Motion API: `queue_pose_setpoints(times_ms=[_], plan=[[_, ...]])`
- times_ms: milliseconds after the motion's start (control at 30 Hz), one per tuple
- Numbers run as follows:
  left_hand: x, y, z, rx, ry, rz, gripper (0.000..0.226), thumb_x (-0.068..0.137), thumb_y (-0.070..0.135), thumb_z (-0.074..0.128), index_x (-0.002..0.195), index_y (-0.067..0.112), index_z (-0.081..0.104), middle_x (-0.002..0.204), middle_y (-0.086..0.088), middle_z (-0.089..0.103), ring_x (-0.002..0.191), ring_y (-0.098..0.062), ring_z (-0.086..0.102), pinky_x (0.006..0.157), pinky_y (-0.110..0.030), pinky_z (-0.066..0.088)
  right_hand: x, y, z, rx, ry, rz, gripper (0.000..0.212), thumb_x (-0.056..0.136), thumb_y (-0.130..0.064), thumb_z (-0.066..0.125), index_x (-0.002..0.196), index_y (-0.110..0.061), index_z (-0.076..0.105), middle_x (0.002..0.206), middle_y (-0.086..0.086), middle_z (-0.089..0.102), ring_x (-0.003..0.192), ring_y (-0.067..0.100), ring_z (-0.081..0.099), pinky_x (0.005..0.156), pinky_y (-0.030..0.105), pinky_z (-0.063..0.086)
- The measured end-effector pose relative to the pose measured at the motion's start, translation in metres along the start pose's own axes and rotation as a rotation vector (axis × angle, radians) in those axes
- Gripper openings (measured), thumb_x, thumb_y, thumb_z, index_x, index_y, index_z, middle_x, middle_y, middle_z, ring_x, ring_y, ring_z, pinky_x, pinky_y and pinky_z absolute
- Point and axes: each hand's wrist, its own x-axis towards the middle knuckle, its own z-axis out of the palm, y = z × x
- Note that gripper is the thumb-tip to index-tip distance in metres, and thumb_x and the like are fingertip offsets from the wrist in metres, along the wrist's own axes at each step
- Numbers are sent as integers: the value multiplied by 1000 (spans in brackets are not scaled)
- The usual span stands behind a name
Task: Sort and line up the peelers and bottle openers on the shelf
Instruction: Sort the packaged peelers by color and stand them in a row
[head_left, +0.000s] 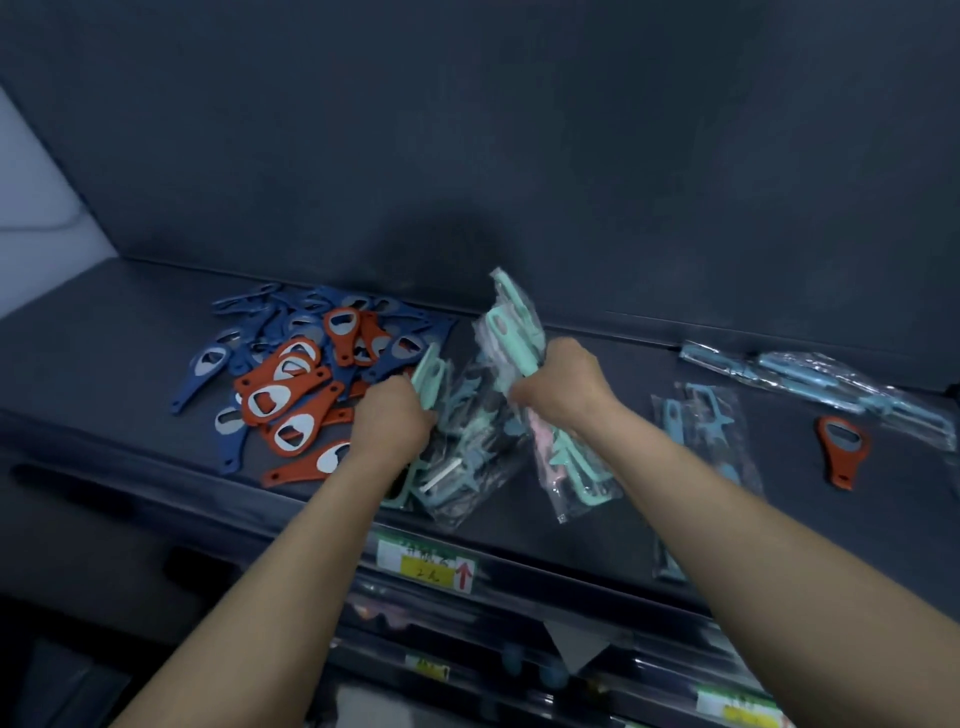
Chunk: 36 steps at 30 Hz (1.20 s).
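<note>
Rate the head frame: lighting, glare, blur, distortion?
Head view: dim, bluish light; soft shadow on the dark back wall; glare on the clear plastic peeler bags at right; mint-green bagged peelers in the right hand blurred; dark shelf's front edge bows, wide-angle.

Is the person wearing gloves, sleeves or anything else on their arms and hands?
No. The left hand and right hand are bare, without gloves. No sleeve, watch or bracelet shows along either arm up to the frame's edge. No ring is visible, though the fingers are mostly hidden.
</note>
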Motion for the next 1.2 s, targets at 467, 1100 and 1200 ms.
queue_pose_setpoints(times_ms=[467, 1100, 1200], plan=[[14, 48, -1, -51, -100, 172, 35, 80, 21, 68, 63, 13, 38, 58, -2, 41, 48, -17, 39, 41, -25, 26, 11, 28, -9, -46, 131, 162, 28, 75, -16, 71, 63, -12, 47, 68, 3, 53, 55, 19, 51, 46, 26, 41], [34, 75, 24, 209, -68, 251, 21, 72, 19, 64, 67, 9, 47, 68, -7, 51, 57, -22, 48, 48, -25, 33, -65, 117, -78, 148, 367, 366, 21, 70, -13, 68, 84, 1, 62, 74, 11, 58, 64, 23, 54, 55, 33, 45], [36, 77, 17, 154, -96, 198, 26, 76, 26, 65, 82, 4, 52, 81, -14, 58, 71, -29, 55, 53, -27, 36, -72, 124, -84, 184, 346, 337, 15, 72, -12, 67, 80, -2, 58, 74, 12, 58, 63, 23, 53, 56, 36, 45]])
